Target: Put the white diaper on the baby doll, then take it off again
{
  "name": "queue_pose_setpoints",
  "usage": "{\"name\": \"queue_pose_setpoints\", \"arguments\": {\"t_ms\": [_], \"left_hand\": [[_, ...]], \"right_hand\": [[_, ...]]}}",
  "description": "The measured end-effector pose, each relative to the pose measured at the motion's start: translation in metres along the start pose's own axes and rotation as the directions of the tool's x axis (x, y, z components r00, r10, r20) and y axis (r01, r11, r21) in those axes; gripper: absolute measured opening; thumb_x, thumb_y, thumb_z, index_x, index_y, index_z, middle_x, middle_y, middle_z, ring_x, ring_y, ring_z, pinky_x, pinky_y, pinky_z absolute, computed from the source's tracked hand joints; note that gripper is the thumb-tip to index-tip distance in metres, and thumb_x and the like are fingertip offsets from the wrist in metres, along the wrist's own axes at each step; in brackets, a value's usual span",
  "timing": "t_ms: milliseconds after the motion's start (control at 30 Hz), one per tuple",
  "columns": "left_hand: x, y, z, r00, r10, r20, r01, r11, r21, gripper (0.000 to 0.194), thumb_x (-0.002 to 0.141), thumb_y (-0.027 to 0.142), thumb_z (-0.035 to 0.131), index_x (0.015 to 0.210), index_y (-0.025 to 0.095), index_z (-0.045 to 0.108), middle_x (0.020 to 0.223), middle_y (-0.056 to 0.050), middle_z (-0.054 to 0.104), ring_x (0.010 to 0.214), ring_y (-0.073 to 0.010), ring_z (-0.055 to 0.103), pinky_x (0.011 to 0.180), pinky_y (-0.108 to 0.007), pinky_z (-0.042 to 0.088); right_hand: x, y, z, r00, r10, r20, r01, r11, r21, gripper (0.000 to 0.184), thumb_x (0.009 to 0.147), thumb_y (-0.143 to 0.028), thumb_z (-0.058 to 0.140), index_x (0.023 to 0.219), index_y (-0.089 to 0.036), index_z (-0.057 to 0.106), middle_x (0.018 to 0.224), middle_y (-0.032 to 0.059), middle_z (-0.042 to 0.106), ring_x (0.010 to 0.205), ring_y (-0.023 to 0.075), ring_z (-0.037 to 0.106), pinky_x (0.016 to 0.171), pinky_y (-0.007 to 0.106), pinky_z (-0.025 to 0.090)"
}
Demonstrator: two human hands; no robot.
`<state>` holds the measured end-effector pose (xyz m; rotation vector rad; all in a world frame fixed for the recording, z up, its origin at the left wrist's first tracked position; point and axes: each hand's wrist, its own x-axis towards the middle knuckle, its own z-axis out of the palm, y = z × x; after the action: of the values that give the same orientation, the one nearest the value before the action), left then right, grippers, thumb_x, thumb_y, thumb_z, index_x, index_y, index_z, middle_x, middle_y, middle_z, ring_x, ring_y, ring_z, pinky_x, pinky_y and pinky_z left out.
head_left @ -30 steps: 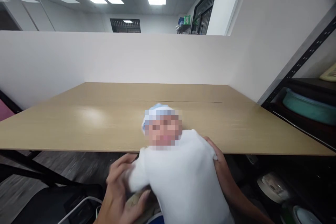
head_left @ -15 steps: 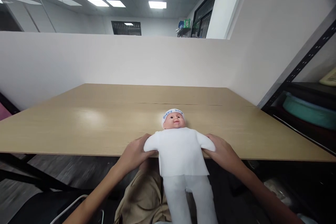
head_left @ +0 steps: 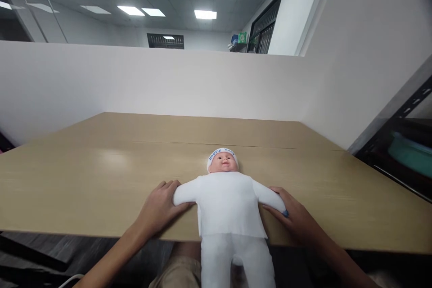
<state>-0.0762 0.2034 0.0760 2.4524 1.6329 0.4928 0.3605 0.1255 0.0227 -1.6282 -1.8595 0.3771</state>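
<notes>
A baby doll [head_left: 229, 204] in a white top and white trousers lies face up at the near side of the wooden table [head_left: 84, 189]. Blue lettering runs across its white headband [head_left: 222, 152]. The doll's legs reach past the table's front edge toward my lap. My left hand [head_left: 162, 204] is closed around the end of the doll's arm on the left. On the other side, my right hand [head_left: 290, 211] grips the opposite arm, where a small blue tip shows by my thumb. Both arms of the doll are stretched outward.
Behind the table stands a white partition [head_left: 202, 83]. A black metal shelf [head_left: 391, 135] with a teal item [head_left: 410, 153] is at the right. My knee in tan trousers [head_left: 178, 272] is under the front edge, and a white cable [head_left: 69, 281] is at lower left.
My hands have spread apart, drawing the doll's arms farther outward. More of the tabletop shows below the hands, and the doll lies farther over the table. The view has shifted.
</notes>
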Motion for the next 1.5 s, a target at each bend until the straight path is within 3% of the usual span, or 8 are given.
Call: {"name": "queue_pose_setpoints", "arguments": {"t_ms": [367,533,700,933,1167,1500], "left_hand": [[0.106,-0.045,0.014,0.996,0.087,-0.028,-0.084,0.991,0.105,0.054,0.096,0.075,0.059,0.105,0.022,0.062,0.106,-0.011,0.076,0.102,-0.0346,0.070,0.084,-0.040,0.047],[0.156,-0.062,0.022,0.994,0.095,-0.063,-0.090,0.993,0.079,0.056,0.095,0.077,0.058,0.105,0.022,0.061,0.102,-0.012,0.077,0.098,-0.0356,0.070,0.083,-0.042,0.049],[0.204,-0.076,0.030,0.992,0.045,-0.119,-0.042,0.999,0.030,0.072,0.087,0.086,0.061,0.118,0.021,0.057,0.104,-0.012,0.078,0.100,-0.0370,0.072,0.087,-0.042,0.050],[0.262,-0.102,0.039,0.972,0.081,-0.221,-0.066,0.995,0.074,0.069,0.095,0.083,0.056,0.124,0.020,0.062,0.118,-0.014,0.076,0.110,-0.0345,0.067,0.100,-0.044,0.045],[0.291,-0.119,0.049,0.968,0.109,-0.226,-0.090,0.992,0.092,0.063,0.102,0.072,0.054,0.136,0.020,0.060,0.131,-0.013,0.073,0.121,-0.0342,0.060,0.107,-0.046,0.039],[0.294,-0.128,0.060,0.961,0.081,-0.264,-0.058,0.994,0.093,0.059,0.097,0.069,0.064,0.136,0.025,0.068,0.125,-0.011,0.074,0.117,-0.0366,0.062,0.102,-0.049,0.044]], "right_hand": [[0.115,0.031,0.013,0.996,-0.039,0.077,0.043,0.998,-0.046,0.049,0.103,-0.063,0.057,0.136,-0.027,0.059,0.131,0.0109,0.075,0.113,0.0319,0.072,0.096,0.045,0.057],[0.155,0.042,0.023,0.999,-0.027,0.033,0.029,0.997,-0.066,0.046,0.102,-0.061,0.057,0.134,-0.027,0.060,0.125,0.0088,0.077,0.106,0.0303,0.074,0.091,0.042,0.057],[0.203,0.062,0.031,0.998,-0.062,-0.014,0.060,0.993,-0.103,0.039,0.098,-0.046,0.059,0.132,-0.025,0.061,0.123,0.0077,0.077,0.101,0.0288,0.074,0.087,0.040,0.056],[0.275,0.086,0.042,0.987,-0.105,-0.122,0.084,0.982,-0.169,0.039,0.090,-0.035,0.061,0.127,-0.024,0.062,0.120,0.0083,0.077,0.101,0.0290,0.073,0.087,0.039,0.053],[0.316,0.109,0.049,0.962,-0.225,-0.156,0.182,0.951,-0.251,0.038,0.092,-0.037,0.061,0.126,-0.020,0.063,0.119,0.0117,0.076,0.107,0.0321,0.069,0.096,0.044,0.049],[0.319,0.123,0.058,0.936,-0.302,-0.181,0.223,0.906,-0.359,0.053,0.101,-0.049,0.057,0.145,-0.019,0.060,0.133,0.0158,0.073,0.115,0.0362,0.066,0.101,0.049,0.049]]}}
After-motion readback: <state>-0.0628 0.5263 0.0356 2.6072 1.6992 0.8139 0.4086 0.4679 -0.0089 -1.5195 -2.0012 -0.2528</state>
